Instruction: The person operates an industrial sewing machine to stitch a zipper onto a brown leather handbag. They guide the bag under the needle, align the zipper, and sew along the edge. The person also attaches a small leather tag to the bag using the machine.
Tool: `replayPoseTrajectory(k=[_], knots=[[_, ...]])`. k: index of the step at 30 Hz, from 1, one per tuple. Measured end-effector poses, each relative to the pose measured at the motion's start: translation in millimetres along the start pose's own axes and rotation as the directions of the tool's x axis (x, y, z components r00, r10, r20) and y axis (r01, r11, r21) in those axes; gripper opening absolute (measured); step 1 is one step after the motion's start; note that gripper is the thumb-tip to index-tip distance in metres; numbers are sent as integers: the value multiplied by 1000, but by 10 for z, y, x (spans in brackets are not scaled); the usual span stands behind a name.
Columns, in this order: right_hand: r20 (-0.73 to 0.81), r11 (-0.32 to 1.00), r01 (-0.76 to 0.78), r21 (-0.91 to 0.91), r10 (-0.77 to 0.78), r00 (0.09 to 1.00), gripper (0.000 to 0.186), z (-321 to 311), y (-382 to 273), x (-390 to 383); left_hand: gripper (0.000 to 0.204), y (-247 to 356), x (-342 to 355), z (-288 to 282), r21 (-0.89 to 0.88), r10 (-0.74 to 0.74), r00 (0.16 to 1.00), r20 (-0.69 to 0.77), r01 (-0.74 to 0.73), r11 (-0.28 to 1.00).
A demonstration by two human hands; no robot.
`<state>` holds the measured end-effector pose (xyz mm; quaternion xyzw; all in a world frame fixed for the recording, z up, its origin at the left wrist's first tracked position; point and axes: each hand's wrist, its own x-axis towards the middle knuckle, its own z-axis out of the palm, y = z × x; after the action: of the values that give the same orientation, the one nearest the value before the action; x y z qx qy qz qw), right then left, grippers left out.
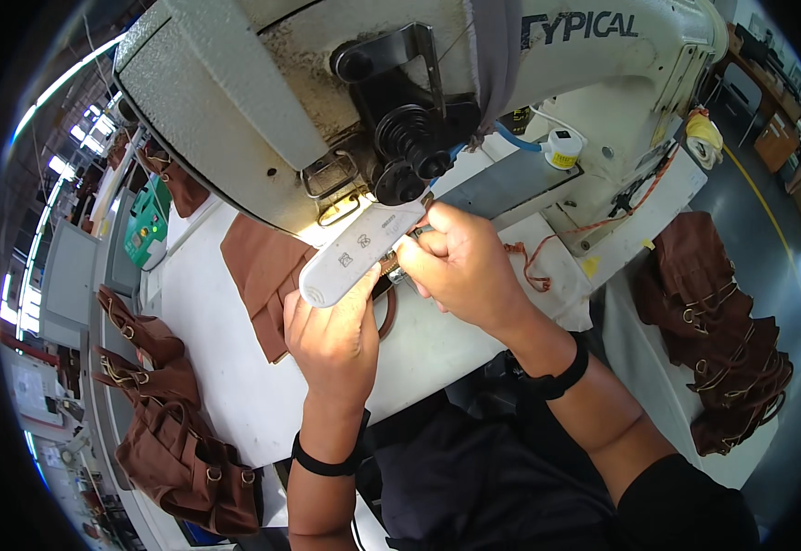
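Observation:
My left hand [332,344] is at the brown leather piece [267,266] under the head of a sewing machine [235,119]. Its fingertips are partly covered by a white elongated plastic bar [359,257] with small printed icons, which hangs in front of them. A curved brown leather strap [389,312] shows beside the left thumb. Right of the bar, my right hand [460,266] is closed with thumb and forefinger pinched near the needle area. What it pinches is hidden. Light from the machine falls on the work behind the bar.
Brown leather bags with metal rings [185,450] lie at the left of the white table [428,358]. More brown leather bags [713,340] are piled at the right. A green device [148,223] stands at the far left. Orange cord [540,262] trails by the machine base.

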<state>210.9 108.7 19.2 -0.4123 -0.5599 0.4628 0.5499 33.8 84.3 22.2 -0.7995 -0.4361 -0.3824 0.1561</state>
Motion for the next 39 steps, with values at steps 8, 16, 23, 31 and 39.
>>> replayPoseTrajectory(k=[8, 16, 23, 31, 39], knots=[[7, 1000, 8, 11, -8, 1000, 14, -3, -9, -6, 23, 23, 10, 0, 17, 0, 1000, -8, 0, 1000], [6, 1000, -21, 15, 21, 1000, 13, -3, -63, 12, 20, -1, 24, 12, 7, -5, 1000, -18, 5, 1000], [-8, 1000, -9, -20, 9, 1000, 14, 6, 3, 19, 18, -9, 2, 44, -10, -6, 1000, -26, 6, 1000], [-13, 997, -52, 49, 53, 999, 12, 8, -84, 7, 18, 12, 44, 28, -18, 6, 1000, -24, -7, 1000], [-9, 999, -47, 27, 47, 999, 13, 12, -71, 6, 18, 16, 25, 22, -3, 9, 1000, -7, -9, 1000]])
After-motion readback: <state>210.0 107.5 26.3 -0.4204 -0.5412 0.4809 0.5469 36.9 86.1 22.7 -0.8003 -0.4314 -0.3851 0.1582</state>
